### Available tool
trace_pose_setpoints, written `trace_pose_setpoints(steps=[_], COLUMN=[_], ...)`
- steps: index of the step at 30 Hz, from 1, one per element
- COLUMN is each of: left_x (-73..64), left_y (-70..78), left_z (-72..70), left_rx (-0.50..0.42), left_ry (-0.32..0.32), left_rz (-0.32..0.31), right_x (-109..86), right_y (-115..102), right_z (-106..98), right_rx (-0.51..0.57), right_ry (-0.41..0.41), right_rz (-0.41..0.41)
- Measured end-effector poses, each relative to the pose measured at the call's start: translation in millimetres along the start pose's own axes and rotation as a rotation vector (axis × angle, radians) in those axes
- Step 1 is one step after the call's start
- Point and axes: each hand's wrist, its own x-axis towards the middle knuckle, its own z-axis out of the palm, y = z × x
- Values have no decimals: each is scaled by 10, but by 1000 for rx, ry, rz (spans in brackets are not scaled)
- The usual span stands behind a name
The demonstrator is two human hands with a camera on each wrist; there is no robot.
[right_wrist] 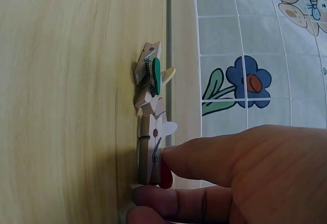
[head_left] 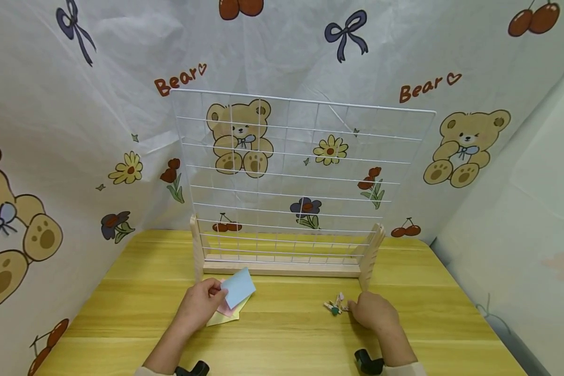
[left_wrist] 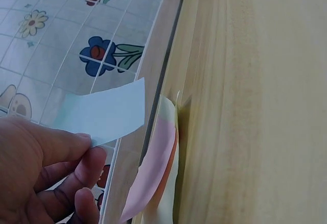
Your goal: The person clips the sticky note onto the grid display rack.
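Note:
My left hand (head_left: 199, 305) pinches a light blue paper note (head_left: 238, 287) between thumb and fingers, tilted up above the table. Beneath it lie a pink paper (left_wrist: 153, 168) and a pale yellow paper (head_left: 222, 319), overlapping each other. On the right, my right hand (head_left: 375, 312) is down at a small cluster of wooden clothespins. Its thumb and fingertips pinch the end of the nearest clothespin (right_wrist: 149, 150), which bears a red piece and a white one. Just beyond sits another clothespin with a green oval piece (right_wrist: 156, 76), partly overlapping others.
A white wire grid (head_left: 289, 99) stands upright behind both hands, in a wooden base (head_left: 282, 269) with two side posts. The wood-grain table (head_left: 282, 334) stretches in front of it. Printed bear cloth (head_left: 272, 47) hangs at the back and sides.

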Motion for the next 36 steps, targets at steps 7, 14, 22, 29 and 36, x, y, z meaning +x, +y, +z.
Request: trace_pose_setpoints(steps=[7,14,22,29,36], left_x=[-9,-1,0,-13,-18], left_y=[16,12,59,98,103], left_z=[-10,-15,-37,-58,-77], left_rx=[-53,-92,-205,-300,-318], left_ry=[16,20,38,50,35], left_rz=[-17,-49,-30,-22,-37], right_x=[-18,-26,-35,-36,-18], right_y=[1,-28,-45,-54,-26], right_z=[-17,-31,-42,-40,-24], right_rx=[17,13,41,78,72], right_ry=[10,29,78,93,106], right_rz=[12,20,-4,-21,-41])
